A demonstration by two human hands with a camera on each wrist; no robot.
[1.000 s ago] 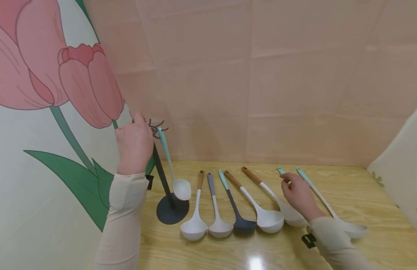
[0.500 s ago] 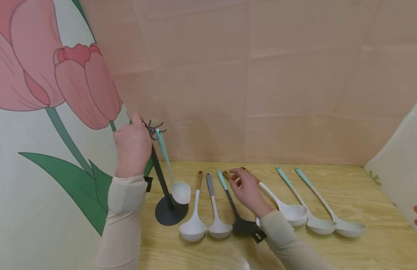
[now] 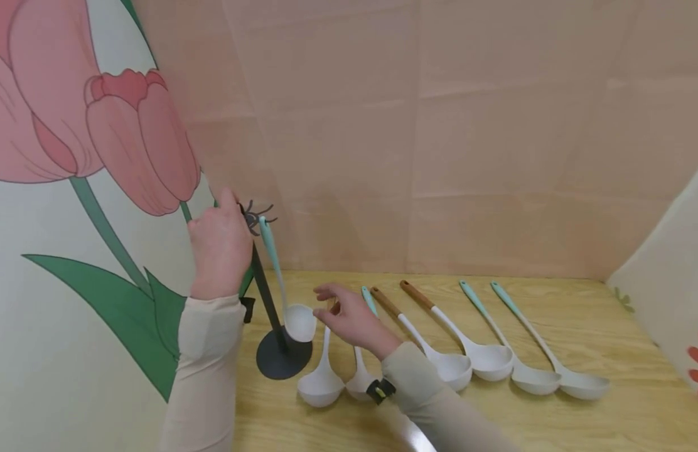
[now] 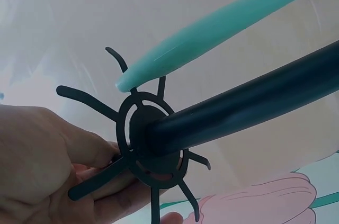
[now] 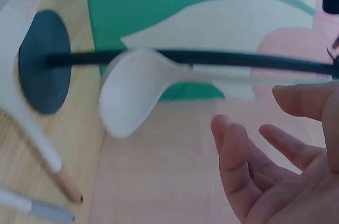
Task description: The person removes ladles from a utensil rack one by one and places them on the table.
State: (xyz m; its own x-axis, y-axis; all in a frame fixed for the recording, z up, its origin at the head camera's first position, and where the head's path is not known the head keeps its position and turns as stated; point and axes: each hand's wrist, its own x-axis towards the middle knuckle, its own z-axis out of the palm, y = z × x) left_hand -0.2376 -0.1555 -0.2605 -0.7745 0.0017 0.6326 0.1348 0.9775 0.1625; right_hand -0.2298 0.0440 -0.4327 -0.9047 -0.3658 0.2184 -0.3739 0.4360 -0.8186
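Note:
My left hand grips the hooked top of a black utensil stand; in the left wrist view the thumb and fingers close about the ring of hooks. From one hook hangs a ladle with a mint handle and a pale bowl, just above the round base. My right hand holds nothing. Its fingers are parted and loosely bent, over the handles of a brown-handled white ladle and a grey-handled ladle. In the right wrist view the hanging ladle's bowl is beyond the fingertips.
To the right lie two brown-handled white ladles and two mint-handled ladles. A mint handle shows behind the right hand. The wooden table meets a pinkish backdrop; a tulip-printed sheet stands left.
My right hand has swept left across the row of ladles, from the mint-handled ones to near the stand. The left hand keeps its grip on the stand, and the ladle still hangs there.

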